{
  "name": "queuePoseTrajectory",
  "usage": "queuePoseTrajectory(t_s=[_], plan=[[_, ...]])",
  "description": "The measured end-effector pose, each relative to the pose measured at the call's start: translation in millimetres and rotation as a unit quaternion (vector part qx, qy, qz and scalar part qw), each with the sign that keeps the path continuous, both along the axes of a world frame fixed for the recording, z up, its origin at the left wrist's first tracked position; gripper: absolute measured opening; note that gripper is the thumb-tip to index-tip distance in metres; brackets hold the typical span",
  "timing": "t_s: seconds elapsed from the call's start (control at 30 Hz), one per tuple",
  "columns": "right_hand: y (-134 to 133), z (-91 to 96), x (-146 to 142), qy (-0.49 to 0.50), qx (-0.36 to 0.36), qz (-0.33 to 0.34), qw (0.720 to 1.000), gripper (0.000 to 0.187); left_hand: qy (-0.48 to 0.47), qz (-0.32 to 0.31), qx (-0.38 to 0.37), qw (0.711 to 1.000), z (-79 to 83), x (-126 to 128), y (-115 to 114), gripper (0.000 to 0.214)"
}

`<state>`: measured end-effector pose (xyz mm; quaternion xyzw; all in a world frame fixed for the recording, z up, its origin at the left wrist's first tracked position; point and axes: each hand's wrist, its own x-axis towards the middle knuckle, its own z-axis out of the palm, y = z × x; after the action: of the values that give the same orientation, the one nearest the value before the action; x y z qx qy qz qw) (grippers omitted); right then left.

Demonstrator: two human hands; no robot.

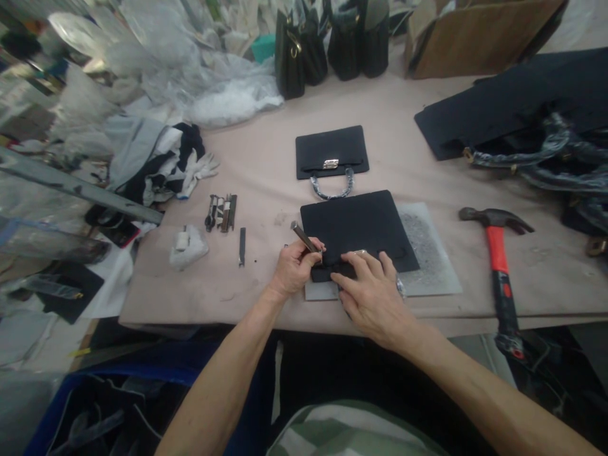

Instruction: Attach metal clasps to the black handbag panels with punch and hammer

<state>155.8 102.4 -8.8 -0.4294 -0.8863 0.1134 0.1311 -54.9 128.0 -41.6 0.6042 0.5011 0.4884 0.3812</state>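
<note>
My left hand (297,266) grips a metal punch (304,235), which leans with its top to the left and its lower end at the black bag panel (354,221). The panel lies flat on a pale, speckled board (430,253). Spread over the panel's near edge, my right hand (373,288) presses down with its fingertips, close to a small shiny metal fitting partly under the fingers. What exactly the punch tip touches is hidden. Farther back lies a second black panel (332,145) with a metal clasp (331,164) and a plastic-wrapped handle (335,193).
A red-and-black claw hammer (498,253) lies at the right. Several metal tools (222,212) and a flat bar (242,247) are on the left, near a glove (197,171). Black panels (513,104), a cardboard box (484,38) and upright bags (289,57) stand behind.
</note>
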Motion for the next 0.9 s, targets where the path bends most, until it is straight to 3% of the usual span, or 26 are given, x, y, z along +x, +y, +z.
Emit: queuePoseTrajectory(t_s=[0.2, 0.4, 0.9], plan=[[2.0, -9.5, -12.9, -0.036, -0.055, -0.020, 0.998, 0.037, 0.001, -0.012, -0.013, 1.000, -0.2, -4.4, 3.9, 0.010], [5.0, -17.6, -12.1, -0.041, -0.052, -0.007, 0.998, 0.042, -0.008, -0.016, -0.003, 1.000, -0.4, -4.5, 4.2, 0.009], [-10.4, -16.7, -5.4, -0.019, -0.009, 0.012, 1.000, 0.040, 0.075, 0.025, 0.127, 0.989, -10.6, 8.7, -12.8, 0.007]])
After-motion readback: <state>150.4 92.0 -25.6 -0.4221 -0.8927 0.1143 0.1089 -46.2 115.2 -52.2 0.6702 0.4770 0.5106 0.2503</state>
